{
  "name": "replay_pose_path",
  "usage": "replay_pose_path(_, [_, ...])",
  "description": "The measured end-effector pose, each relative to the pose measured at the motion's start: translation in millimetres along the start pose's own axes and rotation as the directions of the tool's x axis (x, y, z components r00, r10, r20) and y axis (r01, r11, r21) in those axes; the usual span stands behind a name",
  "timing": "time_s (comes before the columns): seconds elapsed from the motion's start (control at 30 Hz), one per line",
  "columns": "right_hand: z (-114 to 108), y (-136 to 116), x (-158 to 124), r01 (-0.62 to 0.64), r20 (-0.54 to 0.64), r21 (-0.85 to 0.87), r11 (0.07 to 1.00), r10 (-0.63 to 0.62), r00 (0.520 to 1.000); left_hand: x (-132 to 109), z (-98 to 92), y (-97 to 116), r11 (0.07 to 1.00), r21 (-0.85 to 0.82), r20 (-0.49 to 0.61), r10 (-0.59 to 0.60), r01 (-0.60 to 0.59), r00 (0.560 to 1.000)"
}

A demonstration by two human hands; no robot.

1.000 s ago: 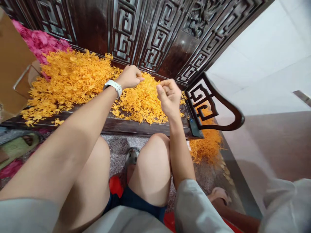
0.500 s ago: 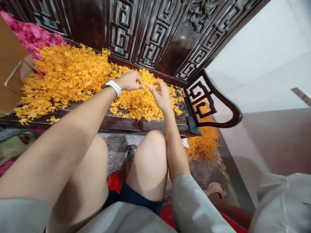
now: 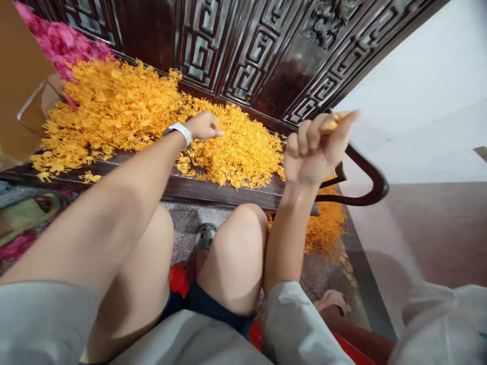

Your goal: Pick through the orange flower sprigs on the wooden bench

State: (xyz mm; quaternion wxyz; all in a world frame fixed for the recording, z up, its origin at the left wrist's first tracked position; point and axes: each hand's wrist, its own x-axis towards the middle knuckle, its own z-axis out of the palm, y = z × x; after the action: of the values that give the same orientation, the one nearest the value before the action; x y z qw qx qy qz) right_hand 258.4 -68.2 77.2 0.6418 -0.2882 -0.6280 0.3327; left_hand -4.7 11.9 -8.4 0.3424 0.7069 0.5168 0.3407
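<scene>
The carved dark-wood counter bears a large orange heap of plastic-looking floral pieces, meeting magenta petals; one careless sweep could mix the colours. On the smaller orange heap, loose edge pieces might spill forward if a forearm brushed them. The raised right hand could strike the curved armrest on a wide swing. Its grip is pinched on a small yellow-orange piece, which a loose pinch might drop. The left hand is over the smaller heap, its grip curled, contents uncertain. No brand, label or writing is legible, even on the pale watch strap.
</scene>
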Motion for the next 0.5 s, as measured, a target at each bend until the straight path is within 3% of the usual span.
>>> replay_pose_path(0.07, [-6, 23, 0, -0.115, -0.133, -0.085, 0.99, 0.103, 0.986, -5, -5.8, -12, 0.996, -0.041, 0.02, -0.078, 0.079, 0.997])
replay_pose_path(0.1, [-10, 38, -2, -0.247, -0.149, -0.18, 0.952, 0.222, 0.964, -6, -8.3, -14, 0.993, -0.083, 0.008, -0.088, 0.088, 0.996])
replay_pose_path(0.17, [-17, 69, -9, -0.456, -0.129, -0.411, 0.789, 0.445, 0.886, -5, -10.7, -10, 0.978, -0.203, -0.023, -0.063, 0.058, 0.998])
replay_pose_path(0.2, [-20, 82, -13, -0.493, -0.089, -0.507, 0.707, 0.526, 0.846, -3, -10.1, -4, 0.961, -0.274, -0.023, -0.043, 0.035, 0.999])
replay_pose_path(0.27, [-22, 97, -20, -0.454, 0.053, -0.615, 0.644, 0.609, 0.792, 1, -5.7, 8, 0.912, -0.41, 0.015, -0.013, 0.018, 1.0])
replay_pose_path(0.33, [-17, 101, -22, -0.387, 0.205, -0.598, 0.701, 0.601, 0.772, 4, 1.2, 21, 0.871, -0.489, 0.06, -0.015, 0.043, 0.998])
replay_pose_path(0.4, [-6, 97, -20, -0.334, 0.284, -0.53, 0.78, 0.534, 0.796, 5, 8.1, 33, 0.857, -0.511, 0.072, -0.034, 0.066, 0.997])
replay_pose_path(0.5, [10, 86, -14, -0.239, 0.263, -0.486, 0.84, 0.402, 0.877, 3, 16.9, 46, 0.856, -0.51, 0.064, -0.059, 0.084, 0.996])
